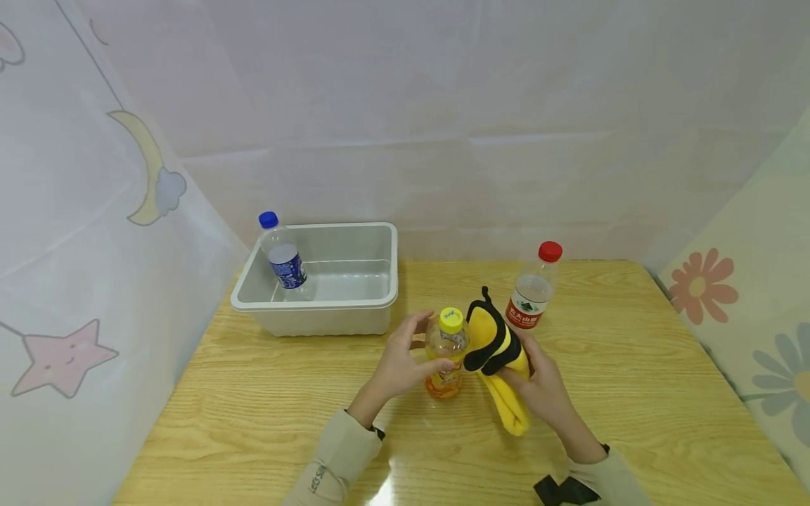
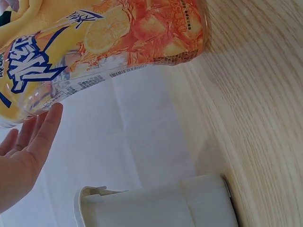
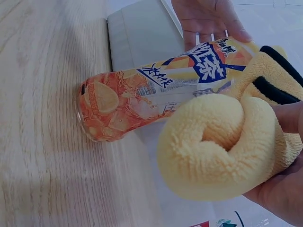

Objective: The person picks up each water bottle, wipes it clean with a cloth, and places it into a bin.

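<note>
A left hand (image 1: 403, 357) grasps the bottle with the yellow cap (image 1: 448, 349), thumb across its near face and fingers reaching around its far left side. From my remote station I see this bottle upright on the wooden table (image 1: 633, 365), centrally placed, to the right of and nearer than the grey bin. Its label, clearest in my two wrist views, shows a lemon slice and orange-red artwork; orange liquid shows near the base in my head view.

A right hand (image 1: 543, 386) grips a yellow plush cloth (image 1: 503, 358) with black trim and a black loop at its far end. I observe the cloth rolled, its coiled near end facing the right wrist camera, and held just right of the yellow-capped bottle; whether the two touch I cannot tell.

At far right, just beyond the cloth, I note a bottle with a red cap (image 1: 533, 288) and a red-and-white label. At far left lies the grey bin (image 1: 325, 321); within it, a bottle with a blue cap (image 1: 288, 270) leans toward the left, its cap above the rim. Behind the table I see a pale backdrop (image 1: 506, 105), printed with a moon (image 1: 148, 169) and a pink star (image 1: 65, 357) at left and flowers at right (image 1: 697, 286).
</note>
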A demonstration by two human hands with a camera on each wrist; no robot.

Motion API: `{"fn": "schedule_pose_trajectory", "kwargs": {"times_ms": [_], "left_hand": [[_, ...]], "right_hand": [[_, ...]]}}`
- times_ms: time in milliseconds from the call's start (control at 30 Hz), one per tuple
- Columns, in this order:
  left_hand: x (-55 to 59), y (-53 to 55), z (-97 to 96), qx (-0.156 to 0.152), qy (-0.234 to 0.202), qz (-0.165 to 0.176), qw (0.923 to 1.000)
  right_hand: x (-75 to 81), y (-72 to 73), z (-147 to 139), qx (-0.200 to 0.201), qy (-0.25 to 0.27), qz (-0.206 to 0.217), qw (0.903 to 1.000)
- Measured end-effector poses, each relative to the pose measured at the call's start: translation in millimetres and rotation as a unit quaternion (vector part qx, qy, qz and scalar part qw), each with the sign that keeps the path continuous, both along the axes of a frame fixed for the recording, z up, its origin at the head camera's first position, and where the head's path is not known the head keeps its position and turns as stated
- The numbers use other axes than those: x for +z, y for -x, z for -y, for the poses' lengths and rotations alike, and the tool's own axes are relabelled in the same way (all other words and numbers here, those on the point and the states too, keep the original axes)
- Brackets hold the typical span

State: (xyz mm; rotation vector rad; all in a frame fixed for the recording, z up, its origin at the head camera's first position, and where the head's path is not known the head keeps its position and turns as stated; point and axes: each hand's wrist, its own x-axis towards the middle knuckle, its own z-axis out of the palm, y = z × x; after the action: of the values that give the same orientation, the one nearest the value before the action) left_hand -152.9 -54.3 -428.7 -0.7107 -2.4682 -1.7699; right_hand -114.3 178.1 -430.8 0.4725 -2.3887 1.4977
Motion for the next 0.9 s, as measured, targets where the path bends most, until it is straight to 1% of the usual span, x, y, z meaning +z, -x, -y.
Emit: {"fn": "schedule_pose_trajectory", "kwargs": {"times_ms": [167, 367, 500, 633, 900], "left_hand": [[-0.5, -1.3, 0.2, 0.001, -0.008, -0.004, 1.0], [-1.2, -2.2, 0.2, -0.009, -0.025, -0.009, 0.9996], [-1.4, -2.6, 0.1, -0.011, -0.034, -0.009, 0.9993], [-1.1, -2.9, 0.0, -0.012, -0.035, -0.011, 0.9992], [0.2, -3.2, 0.0, -0.014, -0.033, -0.014, 0.9992]], "right_hand": [[-0.7, 3.5, 1.1, 0.02, -0.019, -0.023, 0.9994], [-1.7, 8.2, 4.2, 0.027, -0.065, -0.044, 0.9966], [-2.5, 10.7, 7.2, 0.034, -0.079, -0.053, 0.9949], [-1.9, 11.9, 10.6, 0.036, -0.084, -0.052, 0.9945], [-0.2, 12.4, 16.5, 0.03, -0.102, -0.033, 0.9938]]}}
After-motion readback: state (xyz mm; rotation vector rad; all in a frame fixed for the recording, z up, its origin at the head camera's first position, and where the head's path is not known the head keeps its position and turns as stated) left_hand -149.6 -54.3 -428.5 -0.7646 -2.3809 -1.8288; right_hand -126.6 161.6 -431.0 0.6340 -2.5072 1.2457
